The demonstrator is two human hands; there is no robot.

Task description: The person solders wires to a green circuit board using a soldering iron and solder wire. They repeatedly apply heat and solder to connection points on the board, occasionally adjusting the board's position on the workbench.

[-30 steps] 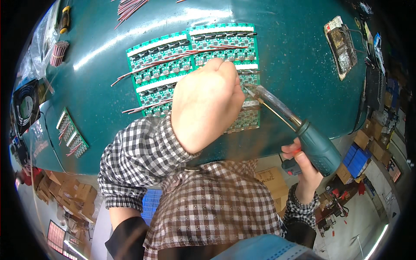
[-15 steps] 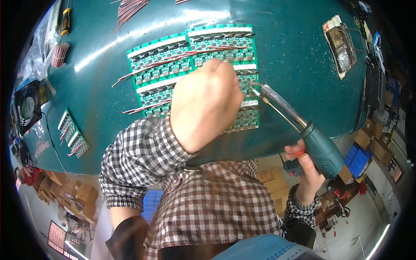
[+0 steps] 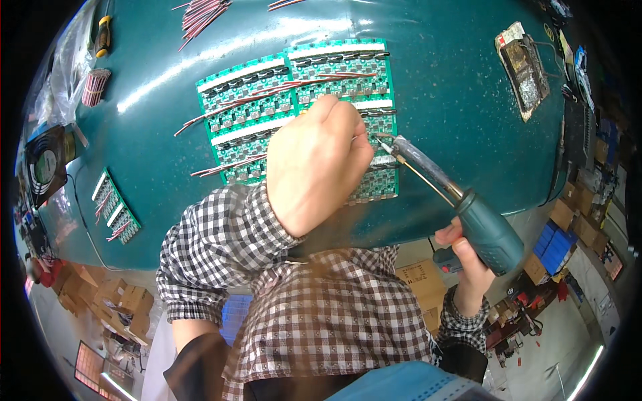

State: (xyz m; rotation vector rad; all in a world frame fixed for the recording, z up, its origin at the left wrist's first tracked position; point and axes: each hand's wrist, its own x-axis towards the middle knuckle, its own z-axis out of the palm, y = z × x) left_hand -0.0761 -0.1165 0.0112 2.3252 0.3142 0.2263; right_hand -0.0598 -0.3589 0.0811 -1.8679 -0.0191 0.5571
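Note:
Green circuit boards (image 3: 340,63) lie side by side in a block on the bench, with white strips and black parts in rows. Red and black wires (image 3: 271,91) run across them. Over the right half of the block, my left hand (image 3: 317,160) is closed with its fingertips pressed together; what they pinch is hidden beneath the hand. My right hand (image 3: 472,262) is wrapped round the handle of a green soldering gun (image 3: 493,230). The gun's tip and its thin feed tube meet at the boards' right side, close beside my left fingers.
The bench (image 3: 455,107) is dark green. A tray with solder residue (image 3: 525,73) stands at right. Leftward are a screwdriver (image 3: 102,37), a tied wire bundle (image 3: 95,87), a fan (image 3: 45,164) and a smaller wired board (image 3: 115,207). Loose wires (image 3: 202,17) lie at the far edge.
The soldering gun has shifted slightly left and down in my right hand, bringing its tip closer to my left fingers. My left hand stays closed in nearly the same place.

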